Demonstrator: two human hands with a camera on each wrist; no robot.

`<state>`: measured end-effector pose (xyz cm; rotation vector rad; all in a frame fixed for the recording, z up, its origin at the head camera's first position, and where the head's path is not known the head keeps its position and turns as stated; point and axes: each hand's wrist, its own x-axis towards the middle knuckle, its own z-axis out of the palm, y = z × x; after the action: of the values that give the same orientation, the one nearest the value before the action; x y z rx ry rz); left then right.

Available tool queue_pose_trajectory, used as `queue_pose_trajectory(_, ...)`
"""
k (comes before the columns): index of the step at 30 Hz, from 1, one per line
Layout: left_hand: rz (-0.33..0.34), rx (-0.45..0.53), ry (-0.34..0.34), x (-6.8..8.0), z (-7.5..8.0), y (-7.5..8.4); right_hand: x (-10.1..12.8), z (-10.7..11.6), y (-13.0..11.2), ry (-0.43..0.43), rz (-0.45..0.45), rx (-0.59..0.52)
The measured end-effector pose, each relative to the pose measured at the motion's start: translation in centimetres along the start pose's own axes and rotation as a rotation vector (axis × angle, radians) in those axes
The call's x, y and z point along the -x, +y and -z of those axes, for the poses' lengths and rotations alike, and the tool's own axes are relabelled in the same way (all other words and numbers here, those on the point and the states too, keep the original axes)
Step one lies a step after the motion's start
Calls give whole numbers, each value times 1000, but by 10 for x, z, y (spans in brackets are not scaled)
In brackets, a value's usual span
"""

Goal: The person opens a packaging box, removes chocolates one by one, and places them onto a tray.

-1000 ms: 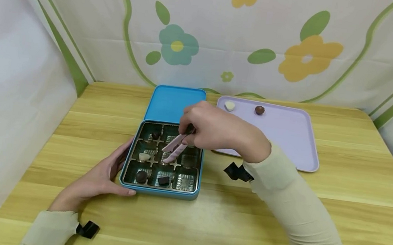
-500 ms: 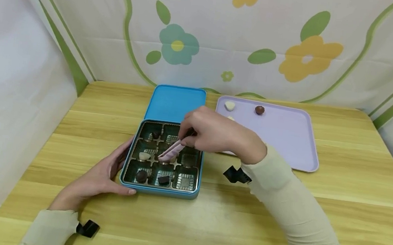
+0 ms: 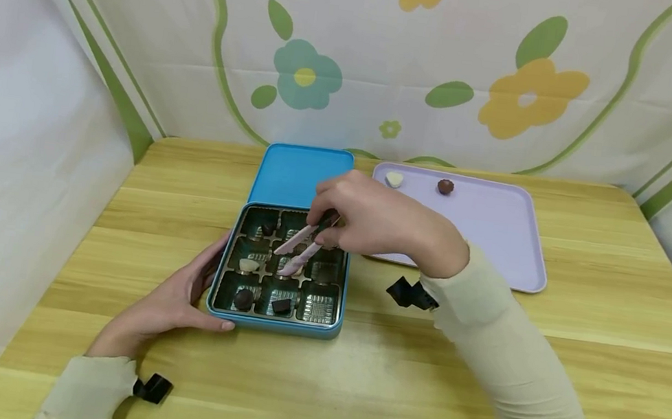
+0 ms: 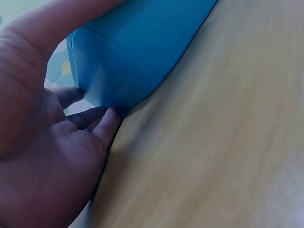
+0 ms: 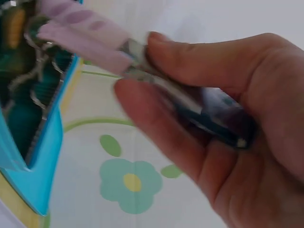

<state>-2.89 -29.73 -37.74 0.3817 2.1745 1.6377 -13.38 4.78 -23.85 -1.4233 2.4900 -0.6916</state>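
Observation:
Near the table's middle stands a blue tin (image 3: 273,327) with a dark compartmented insert. Chocolates lie in its compartments: a white piece (image 3: 249,265), a round dark one (image 3: 243,299), a dark square (image 3: 281,305) and a small dark piece (image 3: 268,229). My left hand (image 3: 185,299) holds the tin's near left corner, thumb along the front, fingertips at the left side. My right hand (image 3: 366,216) pinches small tongs (image 3: 300,259) with pink arms. Their spread tips reach into the middle compartment; what lies between them is unclear.
A blue lid (image 3: 302,177) lies behind the tin. At the back right is a lilac tray (image 3: 482,233) bearing a white chocolate (image 3: 394,179) and a brown chocolate (image 3: 445,187); my right arm covers part of it. A flowered cloth (image 3: 367,47) hangs behind the table.
The tongs' tips were apart, came together half a second ago, and are spread again over the middle compartment. My left hand and the tin keep their places.

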Motion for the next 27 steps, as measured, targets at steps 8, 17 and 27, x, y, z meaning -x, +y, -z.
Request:
queue_pose_trajectory(8,-1,6,3,0,-3,0,-14,-6,-8,-122,-41,98)
queue_pose_trajectory(17,-13,-12,9,1,-2,2,-1,-14,4,-20,-20,32)
queue_pose_trajectory(27,-9,-5,-6,1,-1,1,21,-23,29,91,-73,-131)
